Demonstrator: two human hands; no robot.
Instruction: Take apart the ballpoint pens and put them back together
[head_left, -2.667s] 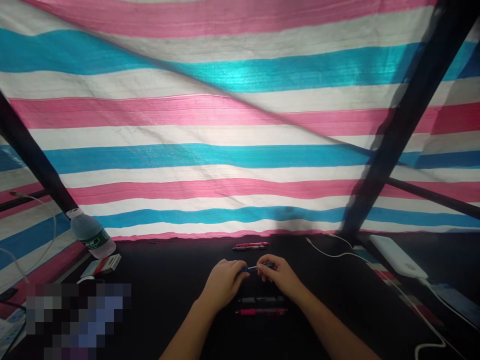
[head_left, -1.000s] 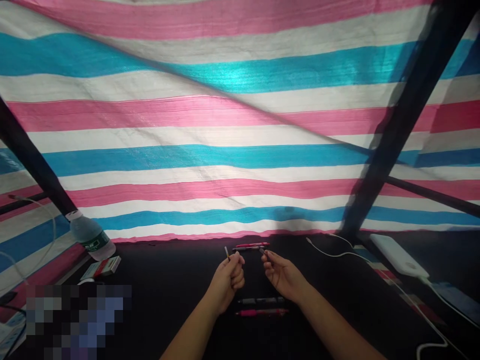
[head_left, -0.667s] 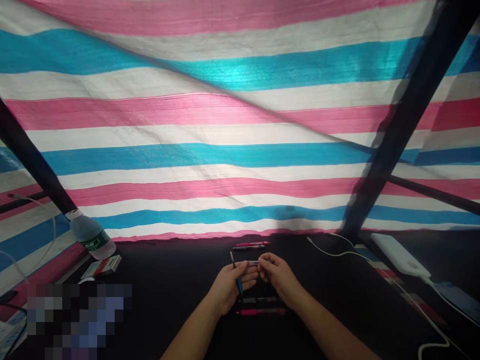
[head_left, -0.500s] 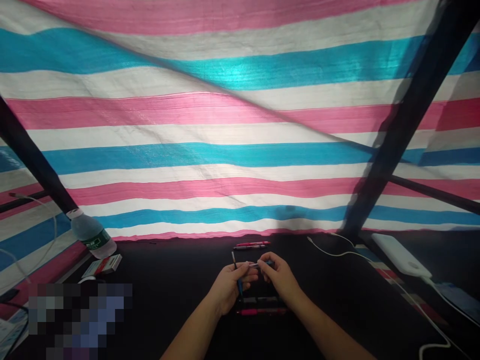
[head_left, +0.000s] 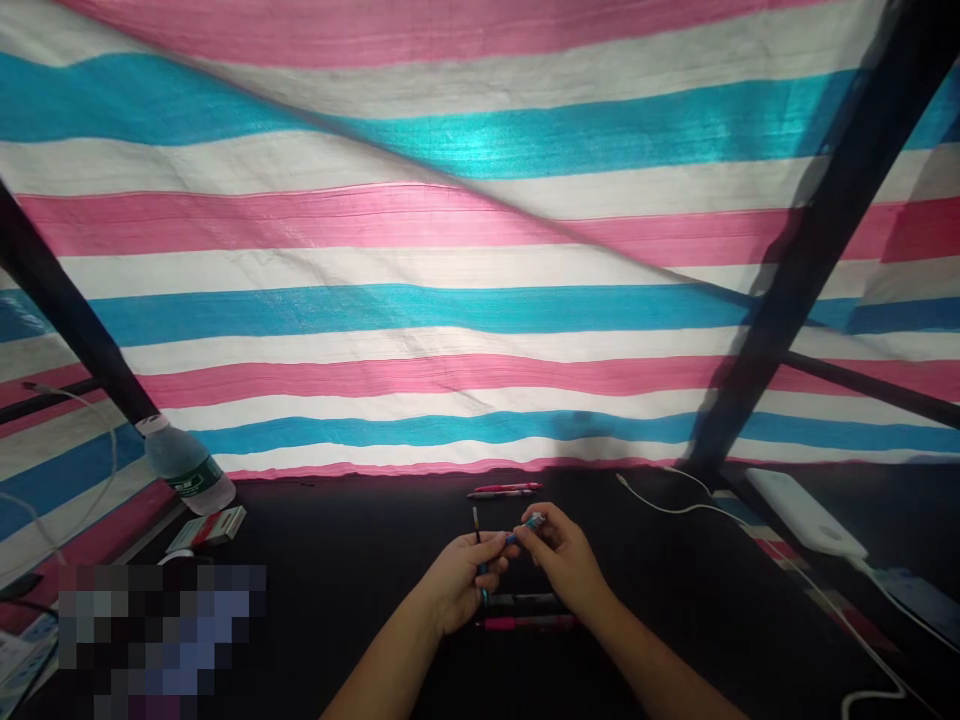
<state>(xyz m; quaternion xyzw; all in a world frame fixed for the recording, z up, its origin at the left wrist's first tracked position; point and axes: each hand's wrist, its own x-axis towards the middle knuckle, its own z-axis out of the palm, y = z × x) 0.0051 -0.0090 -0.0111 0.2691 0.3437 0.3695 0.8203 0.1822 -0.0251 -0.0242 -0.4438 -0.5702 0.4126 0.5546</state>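
A slim dark-and-blue pen piece (head_left: 477,527) stands near-upright, clenched in a left hand (head_left: 456,585). Close beside it, a right hand (head_left: 562,557) pinches a blue pen barrel (head_left: 533,522) tilted up rightward, both hands just above a pink pen (head_left: 525,622).

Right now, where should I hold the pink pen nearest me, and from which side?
Grip the pink pen around its middle from above: it lies flat and crosswise on the black table, so it can be pinched across its slim barrel.
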